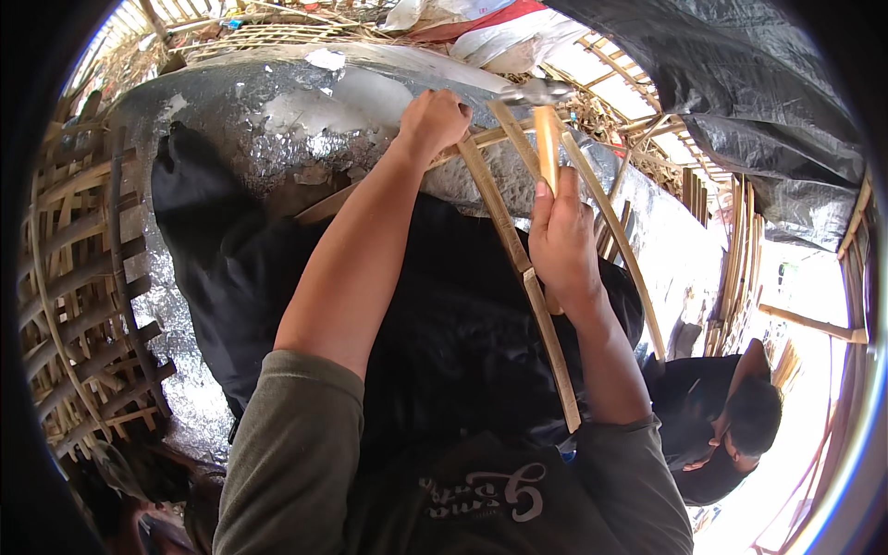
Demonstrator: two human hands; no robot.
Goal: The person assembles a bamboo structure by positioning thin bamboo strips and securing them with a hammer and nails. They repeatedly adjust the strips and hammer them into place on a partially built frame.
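My right hand [566,236] is wrapped round the wooden handle of a hammer [548,148]. Its metal head, slightly blurred, is up at the far end. Further left, my left hand [433,120] has its fingers curled tight at the upper end of a long bamboo strip [504,227]; what they pinch is hidden. This strip slants down toward my body. A crosswise bamboo strip [338,201] passes beneath the left hand. Two more slanting pieces, a bamboo slat [515,134] and a longer bamboo slat [615,227], stand near the hammer.
Black cloth [277,277] covers my lap. Beyond lies a large rounded grey surface [213,102] with worn, shiny patches. Woven bamboo lattice [83,305] stands at the left, and dark plastic sheeting [740,120] hangs at upper right. Another person [717,421] is at the lower right.
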